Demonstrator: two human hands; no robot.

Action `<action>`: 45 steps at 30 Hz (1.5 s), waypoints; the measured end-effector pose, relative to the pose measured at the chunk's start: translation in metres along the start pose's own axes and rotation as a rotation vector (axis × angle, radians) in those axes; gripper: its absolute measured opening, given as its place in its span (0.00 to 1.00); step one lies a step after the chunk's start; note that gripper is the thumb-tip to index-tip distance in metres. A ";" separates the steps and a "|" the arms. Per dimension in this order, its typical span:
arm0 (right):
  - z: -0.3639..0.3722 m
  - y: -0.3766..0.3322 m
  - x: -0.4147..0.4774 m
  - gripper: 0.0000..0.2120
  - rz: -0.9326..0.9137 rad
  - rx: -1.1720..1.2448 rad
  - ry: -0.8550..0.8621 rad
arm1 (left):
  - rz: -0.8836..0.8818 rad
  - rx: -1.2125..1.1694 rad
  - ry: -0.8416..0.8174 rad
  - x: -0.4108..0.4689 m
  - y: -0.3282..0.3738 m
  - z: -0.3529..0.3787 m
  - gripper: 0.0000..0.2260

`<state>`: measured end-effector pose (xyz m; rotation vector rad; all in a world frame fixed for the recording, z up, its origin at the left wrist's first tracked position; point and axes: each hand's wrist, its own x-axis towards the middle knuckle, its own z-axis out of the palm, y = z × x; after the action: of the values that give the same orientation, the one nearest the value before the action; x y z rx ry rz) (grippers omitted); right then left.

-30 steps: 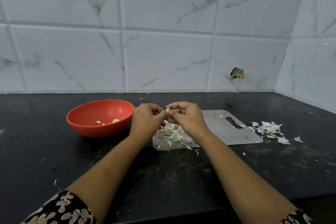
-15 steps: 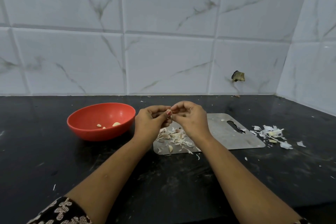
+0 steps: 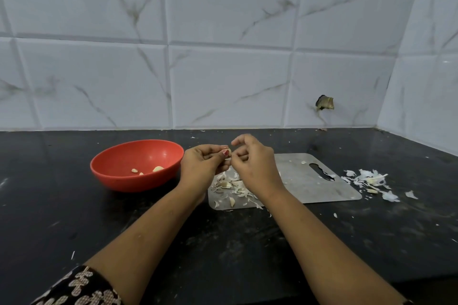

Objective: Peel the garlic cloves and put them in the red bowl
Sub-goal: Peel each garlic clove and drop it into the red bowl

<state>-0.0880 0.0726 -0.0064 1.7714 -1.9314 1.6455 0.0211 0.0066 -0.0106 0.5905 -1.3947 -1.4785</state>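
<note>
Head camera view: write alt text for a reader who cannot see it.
Over a black counter, the left hand pinches a small pale garlic clove, the right hand curled beside it. A round red plastic bowl holding peeled cloves sits to their left; papery garlic skins litter a grey metal cutting board beneath.

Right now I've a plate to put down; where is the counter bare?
Bare: the counter left of the red bowl, and the cutting board's right half. Crowded: peels on its left end and more peels right of it.

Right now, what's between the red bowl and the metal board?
In the head view, the left hand and forearm, holding a clove, cross that gap above dark counter.
</note>
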 end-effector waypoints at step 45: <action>-0.016 0.014 0.009 0.02 0.167 0.224 -0.146 | 0.016 0.130 -0.084 0.004 -0.004 -0.003 0.09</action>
<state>-0.1108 0.0744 -0.0030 1.9023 -2.0807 1.9052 0.0208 0.0009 -0.0140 0.6027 -1.5658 -1.4221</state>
